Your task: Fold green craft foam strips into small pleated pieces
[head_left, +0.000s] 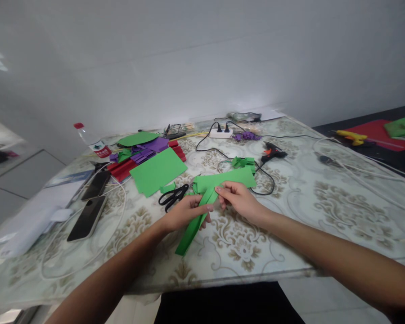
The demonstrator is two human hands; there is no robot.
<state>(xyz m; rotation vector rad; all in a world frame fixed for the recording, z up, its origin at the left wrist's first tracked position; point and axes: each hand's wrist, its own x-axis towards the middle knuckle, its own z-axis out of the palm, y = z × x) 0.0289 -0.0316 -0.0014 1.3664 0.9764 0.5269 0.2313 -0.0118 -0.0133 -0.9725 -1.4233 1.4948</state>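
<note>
Flowered tablecloth [354, 211]; black scissors [176, 195] sit left of my work, probably for easy reach. Just right of the scissors, my left hand [185, 212] clasps the long green strip [189, 238] and my right hand [239, 201] pinches its upper end, likely to keep it straight. Nearer me than the scissors, cloth runs to the front edge [236, 278], leaving elbow room.

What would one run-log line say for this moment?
left grip: holding green strip; right grip: pinching same strip near its far end; beside left grip: black-handled scissors; beyond: glue gun

Seemingly a home craft corner, with floral tablecloth [351, 213], green paper [236, 178], black scissors [179, 192], glue gun [274, 152], power strip [220, 133], pale wall [195, 58]
</note>
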